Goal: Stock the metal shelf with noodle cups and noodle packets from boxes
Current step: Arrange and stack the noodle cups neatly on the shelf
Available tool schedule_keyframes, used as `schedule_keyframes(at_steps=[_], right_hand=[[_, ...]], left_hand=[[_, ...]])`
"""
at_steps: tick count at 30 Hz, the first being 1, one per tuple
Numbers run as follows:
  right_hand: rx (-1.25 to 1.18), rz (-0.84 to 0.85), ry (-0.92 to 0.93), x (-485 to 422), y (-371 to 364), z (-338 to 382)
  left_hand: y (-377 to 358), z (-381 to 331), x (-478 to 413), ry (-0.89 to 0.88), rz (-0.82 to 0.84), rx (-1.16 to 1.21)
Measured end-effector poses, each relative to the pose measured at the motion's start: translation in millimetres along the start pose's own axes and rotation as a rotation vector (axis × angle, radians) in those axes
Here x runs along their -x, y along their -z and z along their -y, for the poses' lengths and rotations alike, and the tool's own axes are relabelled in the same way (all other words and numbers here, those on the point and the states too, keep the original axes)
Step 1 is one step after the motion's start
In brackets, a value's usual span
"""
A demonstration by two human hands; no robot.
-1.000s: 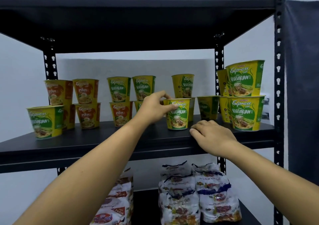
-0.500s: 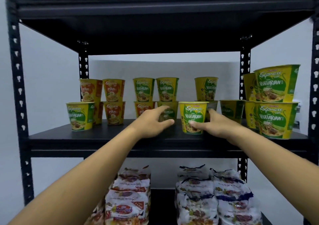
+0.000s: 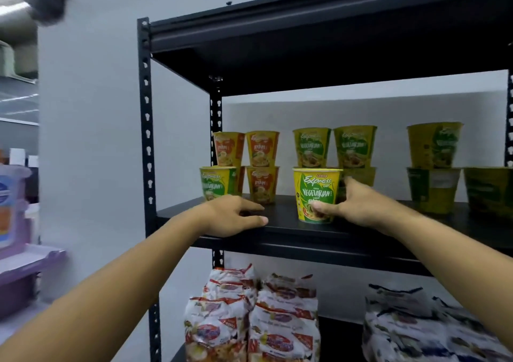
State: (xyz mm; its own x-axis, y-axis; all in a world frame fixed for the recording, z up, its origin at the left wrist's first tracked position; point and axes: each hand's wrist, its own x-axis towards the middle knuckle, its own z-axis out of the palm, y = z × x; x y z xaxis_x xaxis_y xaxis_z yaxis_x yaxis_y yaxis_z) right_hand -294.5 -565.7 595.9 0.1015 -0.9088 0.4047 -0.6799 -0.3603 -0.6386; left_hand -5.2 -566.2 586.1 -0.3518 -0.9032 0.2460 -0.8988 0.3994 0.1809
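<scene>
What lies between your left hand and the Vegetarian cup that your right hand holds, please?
Only bare black shelf separates the left hand from the Vegetarian cup, as the head view shows; orange cups stand farther back.

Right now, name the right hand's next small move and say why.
Probably slide the Vegetarian cup back against the stacked green cups and let go: the right hand grips it, standing forward of them near the shelf front, while the left hand rests on the shelf.
</scene>
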Motion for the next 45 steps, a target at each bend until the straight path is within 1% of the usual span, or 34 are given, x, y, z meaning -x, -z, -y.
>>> schedule_keyframes(at_steps=[3,6,8,10,14,17,22,28,32,45], right_hand=[[0.019,0.023,0.027,-17,-27,22],[0.050,0.033,0.016,-34,-53,42],[0.042,0.065,0.012,-42,-62,51],[0.032,0.084,0.009,-50,-69,56],[0.079,0.064,-0.019,-63,-82,63],[0.122,0.071,-0.012,-66,-90,69],[0.142,-0.028,0.018,-70,-108,62],[0.098,0.018,0.003,-70,-108,59],[0.127,0.015,-0.020,-73,-109,59],[0.202,0.061,0.039,-68,-111,62]], left_hand=[[2,23,8,0.003,-0.026,0.004],[-1,42,15,0.009,-0.062,0.052],[-7,48,17,0.030,-0.089,0.077],[-12,49,17,0.052,-0.111,0.048],[-21,46,18,0.083,-0.182,-0.058],[-24,46,17,0.108,-0.210,-0.075],[-26,48,17,0.104,-0.234,-0.087],[-29,47,19,0.104,-0.259,-0.098],[-30,47,19,0.106,-0.265,-0.102],[-29,45,22,0.098,-0.258,-0.100]])
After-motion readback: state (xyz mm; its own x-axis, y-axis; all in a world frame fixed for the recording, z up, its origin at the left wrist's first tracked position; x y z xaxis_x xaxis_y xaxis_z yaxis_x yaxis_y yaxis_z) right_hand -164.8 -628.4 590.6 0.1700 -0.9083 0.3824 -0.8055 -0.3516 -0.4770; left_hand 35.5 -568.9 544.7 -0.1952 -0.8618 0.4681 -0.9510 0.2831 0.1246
